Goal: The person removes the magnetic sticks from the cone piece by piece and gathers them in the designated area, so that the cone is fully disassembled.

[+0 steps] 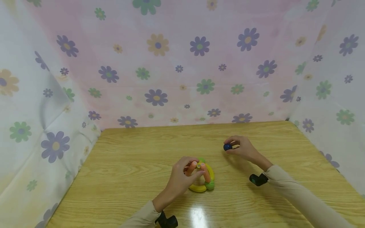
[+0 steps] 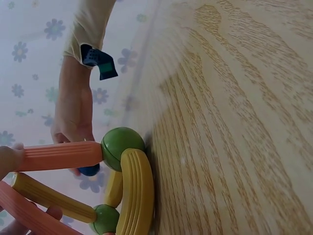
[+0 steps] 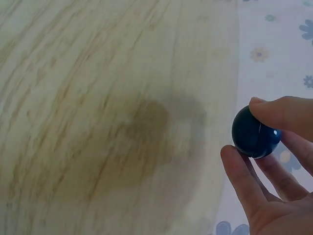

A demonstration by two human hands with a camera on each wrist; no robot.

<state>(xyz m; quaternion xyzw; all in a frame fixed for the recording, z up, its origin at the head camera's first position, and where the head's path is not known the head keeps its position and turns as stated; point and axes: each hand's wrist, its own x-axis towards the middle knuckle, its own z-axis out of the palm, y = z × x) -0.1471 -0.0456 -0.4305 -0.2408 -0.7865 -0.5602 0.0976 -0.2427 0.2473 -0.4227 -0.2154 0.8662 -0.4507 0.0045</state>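
Note:
My left hand (image 1: pixel 179 177) holds upright orange sticks (image 1: pixel 206 173), with its fingertips and thumb near their top ends. In the left wrist view, a straight yellow stick (image 2: pixel 54 197) rises between the orange ones. These sticks meet green balls (image 2: pixel 122 147) in a ring of curved yellow bars (image 1: pixel 199 189) on the table. The sticks lean inward, their top ends close together. Farther back and to the right, my right hand (image 1: pixel 244 148) pinches a dark blue ball (image 3: pixel 254 132) between thumb and fingers, raised over the table.
The wood-grained table (image 1: pixel 137 152) reaches back to a flowered cloth (image 1: pixel 176 63), which also hangs along both sides. A black wrist device (image 1: pixel 259 179) sits at the right sleeve, and another (image 1: pixel 166 220) at the left.

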